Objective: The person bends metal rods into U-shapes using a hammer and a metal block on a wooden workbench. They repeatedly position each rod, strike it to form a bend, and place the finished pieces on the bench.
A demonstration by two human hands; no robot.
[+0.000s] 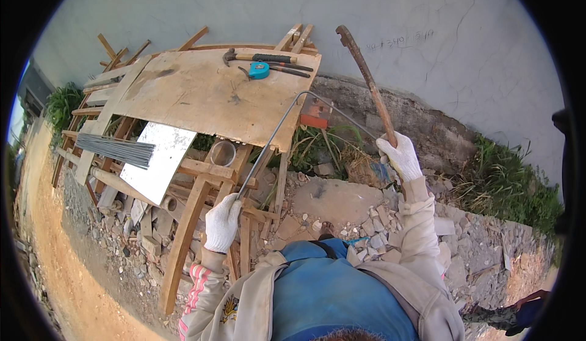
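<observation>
My left hand (223, 222), in a white knitted glove, grips the lower end of a thin grey metal rod (305, 93). The rod rises to a sharp bend beside the plywood's right edge, then slopes down to my right hand. My right hand (401, 156), gloved alike, is closed around a long rusty bar (367, 75) with a notched upper end, held up at a tilt. Whether the rod's far end is also in my right hand's grip, I cannot tell. A hammer (259, 57), a blue tape measure (259, 70) and dark-handled pincers (290, 68) lie on the plywood sheet (195, 94).
A timber frame (186, 243) carries the plywood, a bundle of thin grey rods (116, 150) and a white board (160, 164). Behind stands a grey wall (244, 5). Rubble (375, 231) covers the ground; weeds (513, 182) grow right. Part of another person (525, 310) shows lower right.
</observation>
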